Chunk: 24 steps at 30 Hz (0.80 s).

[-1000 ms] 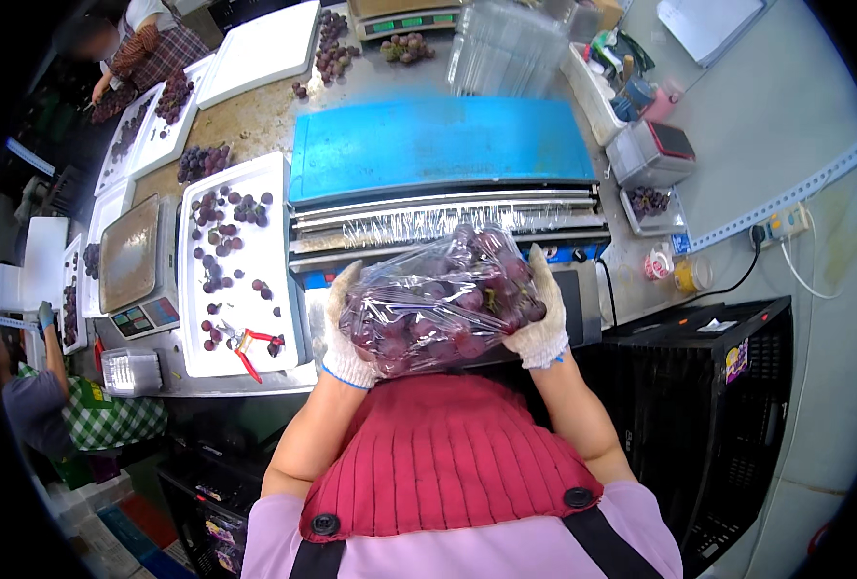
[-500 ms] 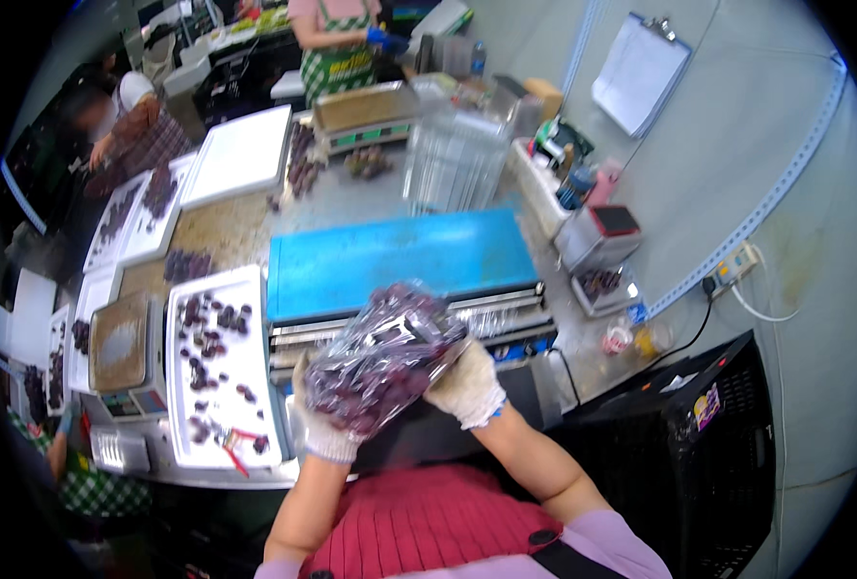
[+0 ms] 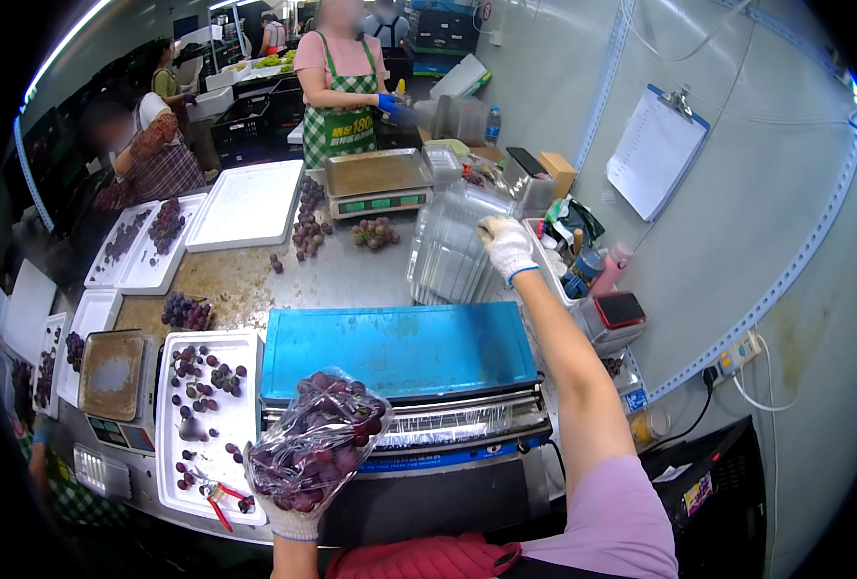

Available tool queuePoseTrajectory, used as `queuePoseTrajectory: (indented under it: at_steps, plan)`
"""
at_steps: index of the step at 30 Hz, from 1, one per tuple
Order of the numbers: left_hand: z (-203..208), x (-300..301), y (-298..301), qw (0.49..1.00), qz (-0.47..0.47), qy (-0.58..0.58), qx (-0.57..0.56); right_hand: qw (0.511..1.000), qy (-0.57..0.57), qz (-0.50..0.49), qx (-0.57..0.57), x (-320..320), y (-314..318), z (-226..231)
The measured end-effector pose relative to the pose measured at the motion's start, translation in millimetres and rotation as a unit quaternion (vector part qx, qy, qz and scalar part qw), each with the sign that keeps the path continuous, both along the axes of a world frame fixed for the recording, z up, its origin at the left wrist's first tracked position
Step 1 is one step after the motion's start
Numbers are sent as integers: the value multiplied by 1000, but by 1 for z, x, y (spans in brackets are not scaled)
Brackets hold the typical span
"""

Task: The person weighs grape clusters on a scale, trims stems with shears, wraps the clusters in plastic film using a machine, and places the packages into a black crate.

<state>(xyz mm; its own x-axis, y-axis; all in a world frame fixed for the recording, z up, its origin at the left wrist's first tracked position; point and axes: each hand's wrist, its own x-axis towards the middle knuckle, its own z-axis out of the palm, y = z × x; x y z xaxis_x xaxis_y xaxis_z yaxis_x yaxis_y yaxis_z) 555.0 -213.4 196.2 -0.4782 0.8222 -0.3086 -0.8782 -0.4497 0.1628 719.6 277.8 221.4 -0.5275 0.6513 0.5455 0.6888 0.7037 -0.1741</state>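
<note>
The left hand [image 3: 289, 518], in a white knitted glove, holds up a clear plastic-wrapped pack of round purple grapes [image 3: 317, 439] from below. Most of its fingers are hidden under the pack, so I cannot see how they bend. The pack is tilted, and it is between a long white foam tray [image 3: 235, 415] and a wide machine with a flat, bright blue lid [image 3: 400, 352]. I cannot tell if the pack touches the machine. The right hand [image 3: 506, 243], in a white knitted glove too, is far out at the right side of a stack of clear plastic boxes [image 3: 453, 251]. Its fingers are bent in, but I cannot tell if they grip a box. Loose purple grapes [image 3: 226, 379] lie in the tray, near small clippers with red handles [image 3: 218, 502]. Shiny clear plastic film [image 3: 453, 420] runs along the front of the machine. Left of the boxes, on the silver metal table [image 3: 351, 280], a small bunch of pale purple grapes [image 3: 375, 234] lies in front of a scale with a flat metal pan [image 3: 380, 174]. Behind that, a person in a green-and-white checked apron [image 3: 342, 132] stands.
</note>
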Motion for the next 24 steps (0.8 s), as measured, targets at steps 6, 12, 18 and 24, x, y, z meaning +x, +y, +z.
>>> queuePoseTrajectory:
  at_steps: [6, 12, 18, 24]
  plan:
    - [-28, -3, -15, 907, 13, 397, -138, 985, -168, -2, -36, -24, 17, 9]
    - [-34, -9, -24, 253, 41, 845, -469, 978, -205, 22, -25, -20, 34, 15]
    - [-10, -1, -28, 757, 15, 565, -327, 950, -300, 4, -89, -44, 73, 10]
    - [3, -1, -37, 988, 139, 62, -22, 935, -289, 6, -206, -30, 107, -1]
